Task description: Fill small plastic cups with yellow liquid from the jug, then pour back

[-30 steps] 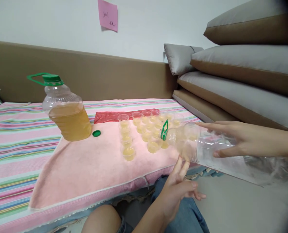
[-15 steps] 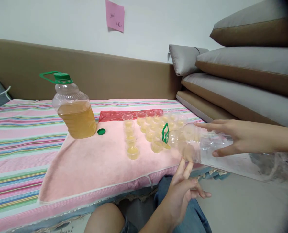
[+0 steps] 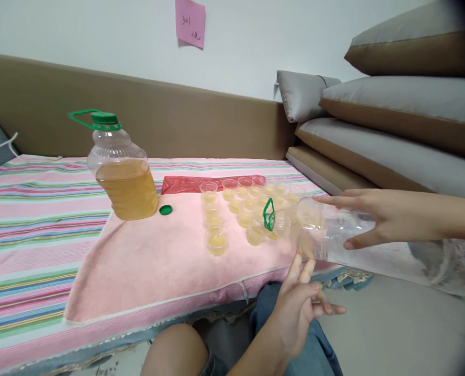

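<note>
A large clear plastic bottle [image 3: 313,230] lies on its side in the air, its open mouth with a green ring handle [image 3: 269,215] pointing left over the cups. My right hand [image 3: 389,216] holds it from above, thumb on the near side and fingers stretched across the top. My left hand [image 3: 295,313] supports it from below with two fingertips at the shoulder; its other fingers are loosely apart. Beneath and beyond the mouth stand several small clear cups [image 3: 245,217] of pale yellow liquid. A separate column of cups [image 3: 217,243] stands to their left.
A big green-capped jug [image 3: 128,190] of amber liquid stands at left on a pink cloth [image 3: 146,271]. Beside it lies a green cap [image 3: 165,210]. A red plastic sheet [image 3: 181,185] lies behind the cups. Stacked cushions [image 3: 405,146] rise at right.
The view has shifted slightly. Both hands and the bottle keep nearly the same pose, and the cups stay where they were.
</note>
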A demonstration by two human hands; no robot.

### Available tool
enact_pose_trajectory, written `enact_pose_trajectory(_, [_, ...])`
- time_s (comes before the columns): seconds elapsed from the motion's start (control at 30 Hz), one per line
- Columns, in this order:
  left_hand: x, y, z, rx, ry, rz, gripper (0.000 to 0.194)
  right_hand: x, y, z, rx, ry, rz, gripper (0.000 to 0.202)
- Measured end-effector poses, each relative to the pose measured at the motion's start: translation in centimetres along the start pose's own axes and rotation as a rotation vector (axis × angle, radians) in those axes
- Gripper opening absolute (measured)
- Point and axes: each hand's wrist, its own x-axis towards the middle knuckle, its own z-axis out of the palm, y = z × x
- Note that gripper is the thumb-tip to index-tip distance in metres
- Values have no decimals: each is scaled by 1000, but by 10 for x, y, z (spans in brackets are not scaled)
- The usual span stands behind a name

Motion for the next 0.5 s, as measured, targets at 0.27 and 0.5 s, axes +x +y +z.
enact_pose_trajectory(0.27, [0, 0, 4, -4, 7, 11, 88, 0, -5, -6, -23, -17, -53, 97])
enact_pose_trajectory(0.5, [1, -1, 2, 7, -4, 7, 88, 2, -2, -6, -17, -3, -56, 95])
